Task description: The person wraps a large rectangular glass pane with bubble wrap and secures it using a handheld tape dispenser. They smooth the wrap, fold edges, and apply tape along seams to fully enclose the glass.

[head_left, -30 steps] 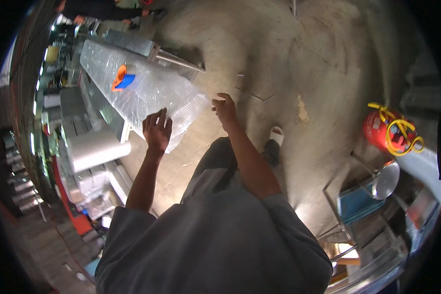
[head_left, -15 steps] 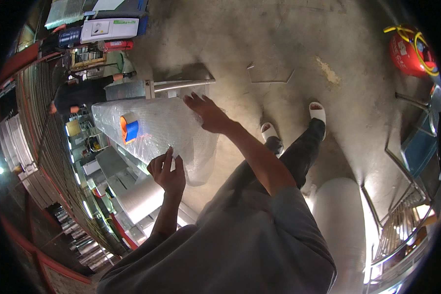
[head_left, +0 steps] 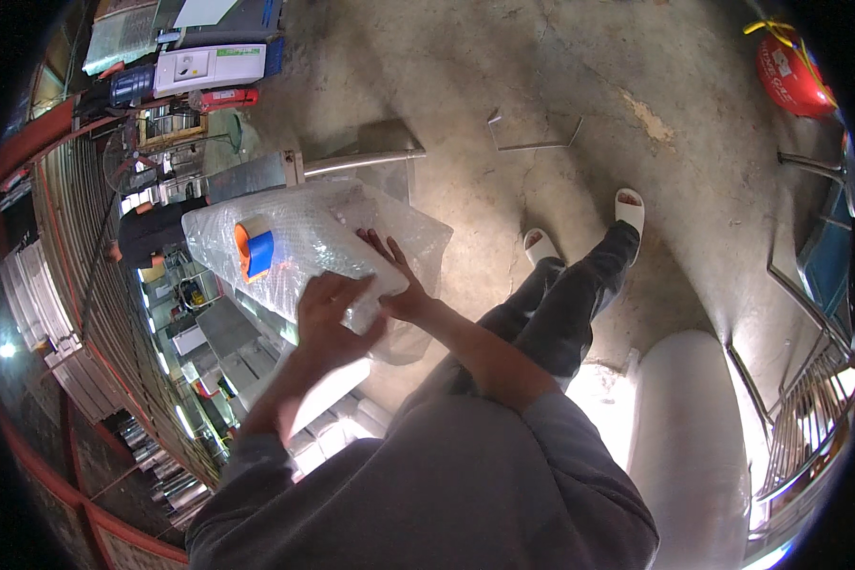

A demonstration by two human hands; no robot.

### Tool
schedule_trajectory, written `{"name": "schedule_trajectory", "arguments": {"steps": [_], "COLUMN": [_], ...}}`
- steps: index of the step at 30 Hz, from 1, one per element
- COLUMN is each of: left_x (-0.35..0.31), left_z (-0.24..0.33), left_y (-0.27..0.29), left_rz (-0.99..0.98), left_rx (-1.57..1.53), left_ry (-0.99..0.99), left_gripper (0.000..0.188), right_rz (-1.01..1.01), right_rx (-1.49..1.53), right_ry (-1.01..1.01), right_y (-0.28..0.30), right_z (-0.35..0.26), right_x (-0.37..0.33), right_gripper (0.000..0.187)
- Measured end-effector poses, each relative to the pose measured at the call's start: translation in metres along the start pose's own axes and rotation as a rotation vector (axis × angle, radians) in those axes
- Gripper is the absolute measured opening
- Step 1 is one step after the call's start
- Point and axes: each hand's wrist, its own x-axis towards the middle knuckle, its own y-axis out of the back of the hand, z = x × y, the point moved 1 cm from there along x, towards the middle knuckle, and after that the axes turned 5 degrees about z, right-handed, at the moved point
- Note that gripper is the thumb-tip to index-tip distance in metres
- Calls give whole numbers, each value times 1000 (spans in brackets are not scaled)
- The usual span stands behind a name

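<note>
A long bundle in clear bubble wrap [head_left: 299, 214] stretches away in front of me, its loose near flap spreading to the right. My right hand [head_left: 401, 280] lies on the near end of the wrap, fingers stretched out and pressing the plastic. Just left of it, my left hand [head_left: 332, 318] hovers over the near edge, slightly smeared, with thumb and fingers apart. I make out nothing in its grasp. On top of the wrap rests an orange and blue roll-shaped thing [head_left: 255, 249], perhaps a tape roll, out of both hands' hold.
A large wrapped roll [head_left: 689, 418] stands at my right, near a metal rack [head_left: 812, 408]. Thin bent strips [head_left: 537, 146] lie on the concrete floor ahead. A red tank [head_left: 793, 76] is at far right. Another person [head_left: 152, 233] stands beyond the bundle's far end.
My right hand has drawn back toward me along the wrap, and the left has moved right and nearer to it. The wrap's right flap now spreads farther out.
</note>
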Motion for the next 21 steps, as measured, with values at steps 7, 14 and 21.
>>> {"name": "schedule_trajectory", "arguments": {"steps": [7, 14, 21], "left_x": [144, 131, 124], "left_z": [-118, -149, -162], "left_y": [-20, -116, -114], "left_rz": [-684, -1335, -1464], "left_rx": [-279, 358, 361], "left_ry": [-41, -604, -583], "left_gripper": [29, 38, 42], "right_rz": [-54, -92, -133], "right_rx": [39, -173, -236], "right_ry": [-77, -108, -20], "right_y": [17, 11, 73], "right_z": [-12, -10, -24], "right_x": [-4, -5, -36], "right_gripper": [107, 104, 78]}}
